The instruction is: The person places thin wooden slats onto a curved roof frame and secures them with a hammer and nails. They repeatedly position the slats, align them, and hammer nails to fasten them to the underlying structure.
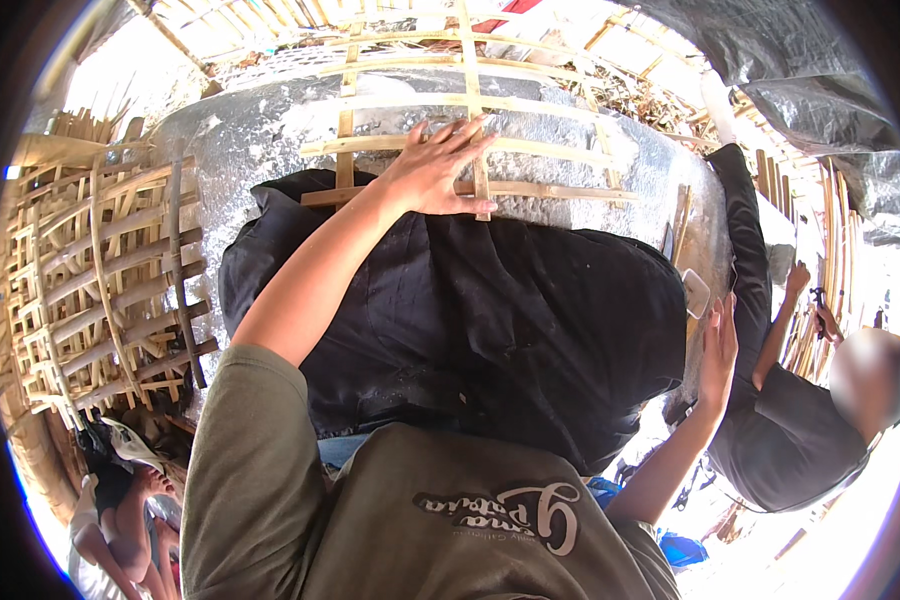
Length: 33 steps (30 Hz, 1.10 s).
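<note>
A lattice of pale split-bamboo strips (473, 101) lies in front of my crossed legs in black trousers. My left hand (435, 165) rests flat on its near part, fingers spread over the crossing of an upright strip and cross strips. My right hand (717, 352) is down beside my right knee with its fingers stretched out. Close to those fingers is a small pale, rounded flat object (696, 292); whether they touch it I cannot tell. A few thin bamboo pieces (681, 222) lie just beyond that knee.
A silvery-grey sheet (240, 125) covers the ground beneath the lattice. At left stands a woven bamboo panel (110, 280). A person in dark clothes (795, 440) sits at right, near upright bamboo strips (832, 260). Another person's bare legs (125, 535) show at lower left.
</note>
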Tool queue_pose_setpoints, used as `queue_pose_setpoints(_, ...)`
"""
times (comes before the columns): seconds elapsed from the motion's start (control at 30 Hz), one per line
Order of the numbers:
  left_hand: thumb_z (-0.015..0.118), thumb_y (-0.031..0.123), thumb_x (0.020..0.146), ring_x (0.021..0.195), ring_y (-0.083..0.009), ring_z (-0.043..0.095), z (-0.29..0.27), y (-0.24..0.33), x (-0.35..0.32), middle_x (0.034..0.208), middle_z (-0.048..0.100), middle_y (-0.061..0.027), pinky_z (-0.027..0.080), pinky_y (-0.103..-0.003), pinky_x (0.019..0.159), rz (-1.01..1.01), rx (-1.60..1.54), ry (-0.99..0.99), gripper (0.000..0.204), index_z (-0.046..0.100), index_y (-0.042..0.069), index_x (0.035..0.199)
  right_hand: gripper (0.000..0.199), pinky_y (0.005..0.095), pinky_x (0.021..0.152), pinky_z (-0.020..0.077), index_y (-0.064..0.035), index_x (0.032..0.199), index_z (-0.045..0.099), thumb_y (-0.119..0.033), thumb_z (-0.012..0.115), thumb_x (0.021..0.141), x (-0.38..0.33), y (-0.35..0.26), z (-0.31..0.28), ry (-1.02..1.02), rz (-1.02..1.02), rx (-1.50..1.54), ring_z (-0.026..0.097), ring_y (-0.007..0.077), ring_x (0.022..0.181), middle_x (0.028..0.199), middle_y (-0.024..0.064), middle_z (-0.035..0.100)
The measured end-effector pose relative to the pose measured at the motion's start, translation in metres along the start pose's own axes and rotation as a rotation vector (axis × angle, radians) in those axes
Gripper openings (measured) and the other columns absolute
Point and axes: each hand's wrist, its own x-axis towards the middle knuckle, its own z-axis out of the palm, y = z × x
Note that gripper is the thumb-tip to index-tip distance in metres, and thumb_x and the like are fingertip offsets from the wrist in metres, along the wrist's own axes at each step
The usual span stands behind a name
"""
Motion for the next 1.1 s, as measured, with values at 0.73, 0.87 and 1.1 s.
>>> queue_pose_setpoints(0.73,0.056,0.083,0.082,0.153,-0.0346,0.025,-0.001,-0.002,0.0,0.17,0.019,-0.0068,0.017,-0.066,0.121,0.029,-0.001,0.036,0.103,0.02,0.031,0.163,0.061,0.0426,0.112,0.0412,-0.0007,0.15,0.045,-0.036,0.06,0.103,-0.015,0.116,-0.026,0.166,0.191,-0.477,0.052,0.0375,0.137,0.145,0.0266,0.054)
queue_pose_setpoints(0.87,0.052,0.088,0.08,0.153,-0.0327,0.028,0.001,-0.001,0.001,0.171,0.015,-0.0052,0.016,-0.068,0.12,0.017,0.002,0.02,0.106,0.02,0.032,0.163,0.058,0.0437,0.11,0.0439,-0.0038,0.147,0.052,-0.038,0.063,0.101,-0.014,0.138,-0.029,0.205,0.176,-0.529,0.057,0.039,0.132,0.138,0.0248,0.06)
queue_pose_setpoints(1.1,0.052,0.089,0.079,0.151,-0.0346,0.03,-0.001,-0.001,-0.001,0.171,0.016,-0.0048,0.018,-0.067,0.119,0.019,0.017,0.025,0.106,0.022,0.031,0.163,0.036,0.0398,0.087,0.0566,-0.0053,0.118,0.073,-0.032,0.07,0.094,-0.003,0.147,-0.019,0.303,0.093,-0.677,0.074,0.03,0.097,0.107,0.0166,0.075)
